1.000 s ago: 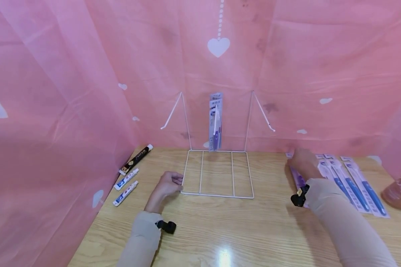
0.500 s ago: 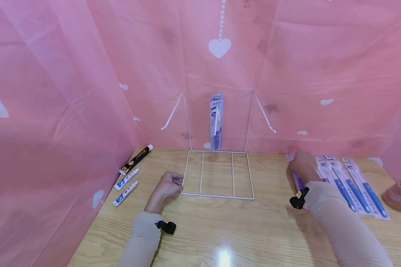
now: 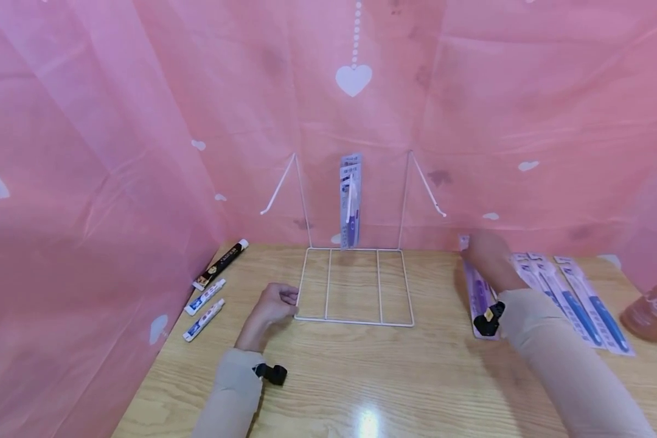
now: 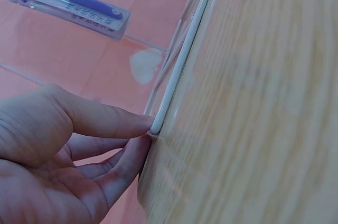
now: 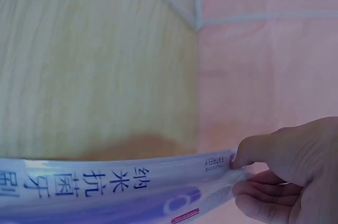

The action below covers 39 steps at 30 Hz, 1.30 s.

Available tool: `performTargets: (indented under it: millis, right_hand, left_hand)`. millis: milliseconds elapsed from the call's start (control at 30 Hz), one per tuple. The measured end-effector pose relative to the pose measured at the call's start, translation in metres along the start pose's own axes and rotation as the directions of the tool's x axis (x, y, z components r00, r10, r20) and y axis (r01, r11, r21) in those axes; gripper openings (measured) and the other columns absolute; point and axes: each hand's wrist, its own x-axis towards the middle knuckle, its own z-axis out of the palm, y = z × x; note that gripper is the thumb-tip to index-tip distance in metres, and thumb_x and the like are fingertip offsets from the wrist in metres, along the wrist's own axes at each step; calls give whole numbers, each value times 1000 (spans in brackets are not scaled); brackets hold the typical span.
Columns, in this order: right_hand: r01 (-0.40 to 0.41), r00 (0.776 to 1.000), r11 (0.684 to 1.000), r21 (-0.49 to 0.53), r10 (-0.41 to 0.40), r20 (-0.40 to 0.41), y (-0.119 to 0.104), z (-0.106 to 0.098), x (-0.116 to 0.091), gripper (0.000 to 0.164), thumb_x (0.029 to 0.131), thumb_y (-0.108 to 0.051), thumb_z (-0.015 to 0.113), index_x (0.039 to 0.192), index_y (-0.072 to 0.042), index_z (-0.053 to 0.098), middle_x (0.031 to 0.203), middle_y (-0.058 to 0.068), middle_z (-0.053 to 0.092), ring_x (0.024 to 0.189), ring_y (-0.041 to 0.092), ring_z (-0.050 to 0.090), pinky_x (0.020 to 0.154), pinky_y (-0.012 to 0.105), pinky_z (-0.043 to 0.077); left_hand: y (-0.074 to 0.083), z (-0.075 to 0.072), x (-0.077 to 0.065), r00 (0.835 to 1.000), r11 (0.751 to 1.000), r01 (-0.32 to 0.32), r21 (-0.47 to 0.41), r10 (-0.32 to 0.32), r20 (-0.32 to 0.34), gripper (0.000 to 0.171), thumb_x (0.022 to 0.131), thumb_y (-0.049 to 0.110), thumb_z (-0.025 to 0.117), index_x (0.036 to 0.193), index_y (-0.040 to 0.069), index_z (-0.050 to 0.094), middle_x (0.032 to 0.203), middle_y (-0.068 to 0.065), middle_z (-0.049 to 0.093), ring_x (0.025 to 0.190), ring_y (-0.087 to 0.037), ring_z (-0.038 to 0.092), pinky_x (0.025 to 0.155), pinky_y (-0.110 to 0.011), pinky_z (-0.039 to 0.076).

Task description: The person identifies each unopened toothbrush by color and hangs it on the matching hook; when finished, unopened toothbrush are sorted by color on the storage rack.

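Observation:
My left hand point(image 3: 275, 302) pinches the front left corner of the white wire display rack point(image 3: 356, 322) between thumb and fingers; in the left wrist view the thumb point(image 4: 119, 121) presses on the wire at the table edge of the frame. Over on the right, my right hand point(image 3: 490, 258) grips the top end of a packaged purple toothbrush point(image 3: 477, 298). The right wrist view shows thumb and fingers on the end of the clear printed pack point(image 5: 116, 182). Packaged toothbrushes point(image 3: 350, 237) hang on the rack's middle hook.
Several blue packaged toothbrushes point(image 3: 599, 310) lie right of my right hand, near a pinkish jar point(image 3: 651, 313). At the left lie a black toothpaste tube point(image 3: 219, 266) and two small white tubes point(image 3: 204, 319). The rack's left hook point(image 3: 276, 188) and right hook point(image 3: 429, 191) hold nothing.
My right hand has moved slightly up and left with the purple toothbrush pack, drawing it apart from the blue ones. The left hand has stayed at the rack's corner.

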Motion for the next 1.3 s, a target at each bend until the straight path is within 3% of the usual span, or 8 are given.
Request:
performTargets:
  millis: [200, 433, 533, 667, 867, 1100, 1300]
  right_hand:
    - [96, 992, 995, -15, -97, -86, -50, -23, -8, 21, 84, -12, 68, 72, 1, 57, 64, 14, 56, 56, 29, 53, 47, 41, 45]
    - [243, 941, 970, -24, -241, -238, -108, -36, -28, 26, 87, -15, 62, 66, -7, 49, 57, 7, 50, 47, 22, 49, 41, 34, 39]
    - [309, 898, 951, 9, -288, -334, -127, -32, -34, 25, 84, -10, 59, 65, -10, 44, 53, 3, 44, 45, 19, 43, 40, 31, 33]
    - [405, 818, 913, 39, -343, -462, -146, -21, -39, 24, 81, -4, 59, 63, -11, 43, 53, 1, 40, 45, 16, 40, 40, 29, 31]
    - [453, 771, 888, 81, -344, -537, -168, -17, -53, 26, 85, -7, 61, 63, -8, 47, 55, 2, 44, 46, 16, 42, 40, 29, 32]
    - [558, 677, 825, 87, -393, -622, -187, -36, -80, 20, 85, -8, 65, 68, -6, 54, 59, 2, 49, 49, 13, 43, 43, 26, 35]
    - [647, 580, 761, 41, -457, -675, -205, -55, -107, 14, 83, -7, 69, 71, -5, 62, 62, 3, 57, 52, 11, 51, 46, 24, 43]
  left_hand:
    - [1, 0, -2, 1000, 1000, 4, -6, -4, -3, 40, 73, -14, 71, 112, -8, 66, 93, -11, 64, 86, -23, 61, 76, -32, 55]
    - [1, 0, 0, 1000, 1000, 5, -17, -5, -1, 40, 73, -15, 71, 112, -9, 66, 94, -12, 64, 87, -23, 61, 76, -32, 55]
    - [2, 0, 2, 1000, 1000, 0, -19, 0, 3, 39, 74, -15, 71, 112, -9, 66, 94, -12, 64, 87, -24, 61, 76, -32, 55]
    - [3, -2, 3, 1000, 1000, 2, -16, -2, -1, 38, 74, -15, 71, 112, -9, 66, 94, -12, 64, 86, -24, 61, 75, -32, 55]
    - [2, 1, 1, 1000, 1000, 6, -14, -6, -1, 39, 74, -14, 72, 112, -9, 66, 93, -11, 64, 85, -22, 61, 76, -32, 55]
    - [0, 4, 2, 1000, 1000, 3, -25, -4, -4, 40, 73, -15, 71, 112, -9, 66, 93, -12, 64, 86, -23, 61, 76, -32, 55]
    - [2, 3, 3, 1000, 999, 21, -32, -21, -6, 41, 74, -15, 70, 115, -9, 65, 95, -12, 63, 88, -23, 60, 78, -33, 55]
